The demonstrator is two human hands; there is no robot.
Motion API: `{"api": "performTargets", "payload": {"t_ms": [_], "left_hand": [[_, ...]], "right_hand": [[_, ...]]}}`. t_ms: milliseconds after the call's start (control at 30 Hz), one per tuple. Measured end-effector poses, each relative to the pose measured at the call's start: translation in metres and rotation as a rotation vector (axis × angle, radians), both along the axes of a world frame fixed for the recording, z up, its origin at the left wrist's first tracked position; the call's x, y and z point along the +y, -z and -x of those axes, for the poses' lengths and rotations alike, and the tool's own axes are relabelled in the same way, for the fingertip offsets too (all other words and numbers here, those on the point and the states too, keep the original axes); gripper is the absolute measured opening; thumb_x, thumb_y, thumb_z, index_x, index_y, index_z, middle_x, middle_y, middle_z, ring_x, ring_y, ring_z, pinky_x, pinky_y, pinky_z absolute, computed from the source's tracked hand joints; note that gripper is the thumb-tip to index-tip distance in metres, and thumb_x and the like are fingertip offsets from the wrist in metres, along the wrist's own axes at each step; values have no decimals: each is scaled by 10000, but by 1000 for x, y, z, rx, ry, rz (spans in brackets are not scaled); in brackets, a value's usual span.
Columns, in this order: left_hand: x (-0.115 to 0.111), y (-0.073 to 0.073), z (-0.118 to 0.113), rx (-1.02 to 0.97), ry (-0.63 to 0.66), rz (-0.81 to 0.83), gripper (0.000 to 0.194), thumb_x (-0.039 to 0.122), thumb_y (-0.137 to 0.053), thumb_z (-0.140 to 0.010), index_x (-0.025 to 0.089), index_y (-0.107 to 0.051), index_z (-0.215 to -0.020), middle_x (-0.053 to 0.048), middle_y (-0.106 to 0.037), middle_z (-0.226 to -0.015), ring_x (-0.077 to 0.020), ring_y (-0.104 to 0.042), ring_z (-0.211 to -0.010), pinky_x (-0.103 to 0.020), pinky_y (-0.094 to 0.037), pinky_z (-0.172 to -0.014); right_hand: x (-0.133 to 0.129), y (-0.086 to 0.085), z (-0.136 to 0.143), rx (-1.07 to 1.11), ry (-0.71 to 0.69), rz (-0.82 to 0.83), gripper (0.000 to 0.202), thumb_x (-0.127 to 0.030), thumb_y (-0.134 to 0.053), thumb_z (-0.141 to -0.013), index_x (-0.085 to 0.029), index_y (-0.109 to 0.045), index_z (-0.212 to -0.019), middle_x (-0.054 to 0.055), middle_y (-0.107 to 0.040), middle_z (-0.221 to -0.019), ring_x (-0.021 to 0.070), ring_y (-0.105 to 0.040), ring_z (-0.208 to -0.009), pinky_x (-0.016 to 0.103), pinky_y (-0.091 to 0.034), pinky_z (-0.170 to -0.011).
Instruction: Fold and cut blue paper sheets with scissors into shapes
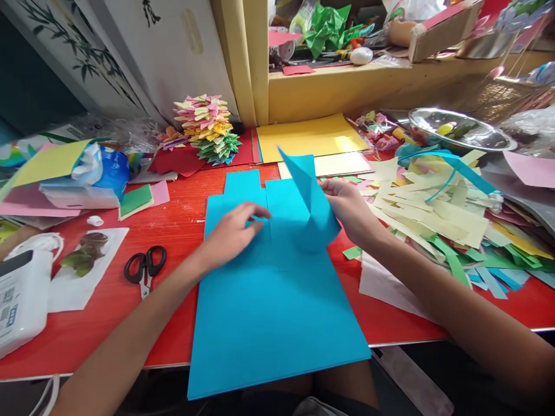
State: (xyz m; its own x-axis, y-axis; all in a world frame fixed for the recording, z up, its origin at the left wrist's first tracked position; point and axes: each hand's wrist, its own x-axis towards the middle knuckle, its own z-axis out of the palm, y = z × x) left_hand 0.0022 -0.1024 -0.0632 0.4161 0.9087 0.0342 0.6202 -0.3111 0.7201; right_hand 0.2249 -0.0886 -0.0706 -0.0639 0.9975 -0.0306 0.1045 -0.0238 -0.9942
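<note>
Large blue sheets (pixel 277 323) lie stacked on the red table, their near end jutting past its front edge. Smaller blue pieces rest on the upper part of the stack. My right hand (pixel 344 205) pinches the right edge of a raised, curled blue piece (pixel 321 208), whose pointed corner stands up. To the left, my left hand (pixel 238 231) hovers over or lightly touches the blue paper, fingers apart and bent, with nothing held in it.
Black-handled scissors (pixel 145 268) lie left of the blue sheets on the red table (pixel 165 312). Paper strips (pixel 429 202) are heaped at the right, below a metal bowl (pixel 462 128). A folded-paper stack (pixel 208 130) and yellow sheets (pixel 307 137) sit at the back; a white device (pixel 23 300) is far left.
</note>
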Motion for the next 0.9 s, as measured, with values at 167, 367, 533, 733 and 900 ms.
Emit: {"api": "performTargets", "payload": {"t_ms": [167, 367, 533, 733, 900], "left_hand": [[23, 5, 28, 401, -233, -236, 596, 448, -447, -850, 110, -351, -1331, -162, -380, -1379, -277, -321, -1301, -428, -274, -1063], [19, 4, 37, 563, 127, 16, 1067, 696, -506, -700, 184, 48, -1454, -72, 103, -1531, -279, 90, -1397, -468, -81, -1125], [14, 6, 33, 598, 216, 84, 905, 663, -329, -816, 164, 84, -1448, -72, 119, -1521, -248, 90, -1397, -465, -53, -1123], [11, 9, 36, 573, 217, 97, 862, 658, -285, -834, 197, 113, -1443, -39, 115, -1524, -246, 57, -1400, -444, -117, -1123], [11, 10, 34, 538, 139, 21, 807, 639, -330, -836, 225, -32, -1461, -75, -71, -1533, -284, -112, -1396, -462, -239, -1087]], "right_hand": [[18, 15, -14, -291, 78, -47, 203, -354, -622, -759, -160, -585, -805, 43, -617, -759, 141, -552, -633, 226, -388, -484], [22, 22, -16, -356, 60, -12, 280, -358, -604, -788, -140, -619, -962, 26, -575, -714, 109, -486, -514, 224, -333, -416], [20, 22, -14, -320, 15, -32, 295, -319, -604, -798, -140, -591, -1032, 3, -560, -654, 112, -500, -470, 243, -396, -433], [13, 18, -6, -579, -1, -165, 397, -286, -603, -793, -153, -550, -1164, 32, -596, -774, 157, -553, -603, 265, -410, -513], [14, 19, -3, -785, -31, -268, 481, -280, -603, -783, -147, -492, -1231, 58, -617, -863, 210, -573, -766, 305, -436, -647]]}}
